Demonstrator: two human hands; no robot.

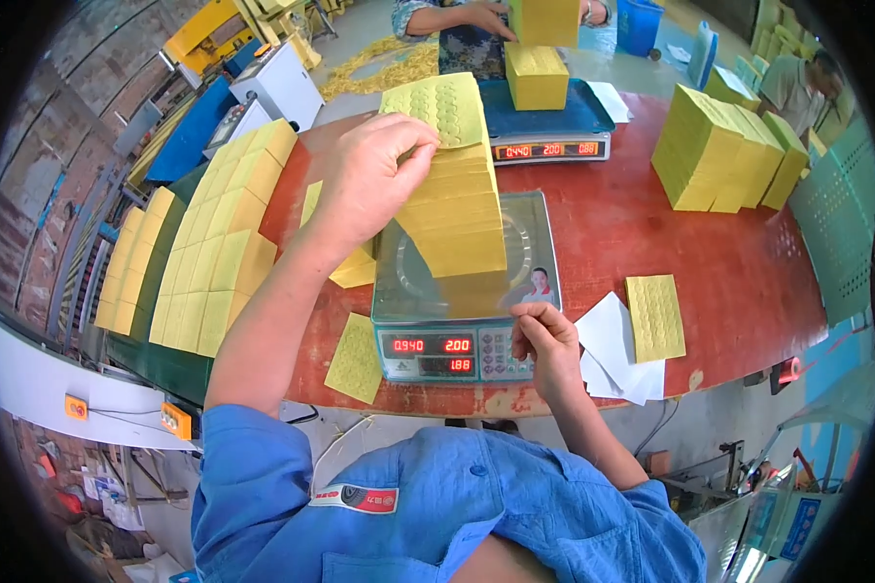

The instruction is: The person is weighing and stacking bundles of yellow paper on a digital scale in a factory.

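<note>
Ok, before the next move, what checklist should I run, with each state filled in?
1. Yellow paper stack standing on the near scale: ok.
2. Near scale's display lit: ok.
3. Left hand at the stack's top: ok.
4. Sheet pinched in left hand: cannot tell.
5. Right hand off the near scale: cannot tell; it is by the front right corner.
6. Red table free of loose sheets: not ok; a yellow sheet lies left.

the bare left hand (384, 175) hides part of the tall yellow paper stack (454, 219); the upper edge crops the patterned-clothed co-worker (465, 56); the bare right hand's (551, 352) curled fingers obscure its palm.
</note>
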